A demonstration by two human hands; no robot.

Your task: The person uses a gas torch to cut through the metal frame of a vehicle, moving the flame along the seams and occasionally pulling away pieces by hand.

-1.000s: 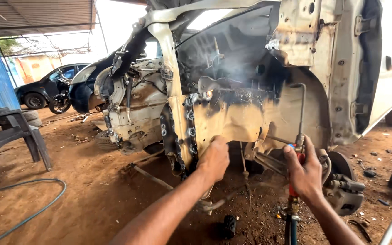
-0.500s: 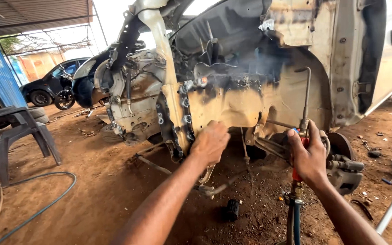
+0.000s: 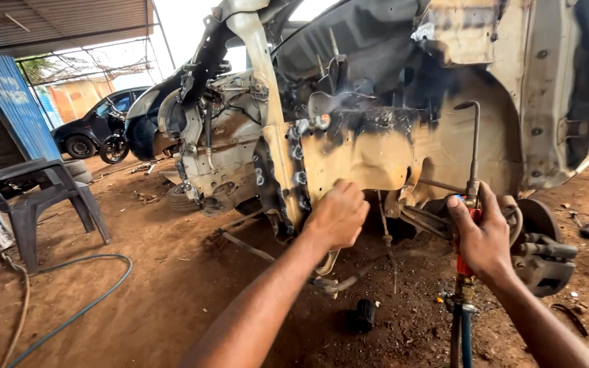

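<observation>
right hand (image 3: 483,238) is wrapped around the gas torch (image 3: 472,197), nozzle up by the scorched inner fender panel (image 3: 369,153). left hand (image 3: 339,217) sits fisted on the panel's lower edge; panel looks heated but not yet off.

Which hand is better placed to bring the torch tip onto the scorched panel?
The right hand, probably. It grips the gas torch, whose bent tip already stands close before the blackened wheel-arch panel. The left hand is closed against the panel's lower edge and holds no tool that shows.
</observation>
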